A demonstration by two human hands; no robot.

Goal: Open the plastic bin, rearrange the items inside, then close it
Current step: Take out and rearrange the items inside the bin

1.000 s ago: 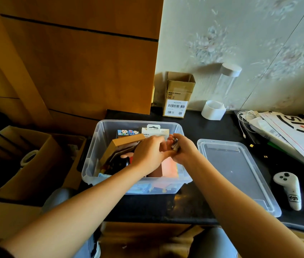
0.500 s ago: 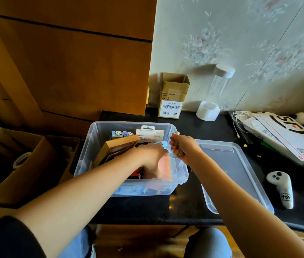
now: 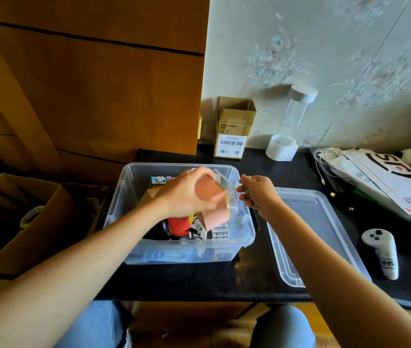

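Your bin [image 3: 134,197] sits open on the black table [image 3: 224,280], and both your hands are at it. Your left hand [image 3: 184,194] is above the bin's middle, fingers curled round a pink box [image 3: 214,204] that it holds tilted over the contents. Your right hand [image 3: 257,190] is at the bin's right rim, fingers pinched on a small item [image 3: 245,191] too hidden to name. The lid [image 3: 325,222] lies flat on the table just right of the bin, upside down.

Inside the bin, under the pink box, you have a red and black toy [image 3: 178,226], a pack of batteries [image 3: 220,231] toward the right wall, and a small pack with cartoon faces [image 3: 159,180] against the far wall. A brown carton [image 3: 149,195] edge shows beneath your left wrist.

Behind the bin, against the wall, stands an open cardboard box [image 3: 234,126] printed "Made in Vietnam", with CE marks and a barcode label. Right of that box a clear tube [image 3: 297,114] with a white cap leans on the wall. Right of the lid lies a white controller [image 3: 381,249], and beyond it a white mailer [image 3: 385,182] with large black letters, only partly readable.
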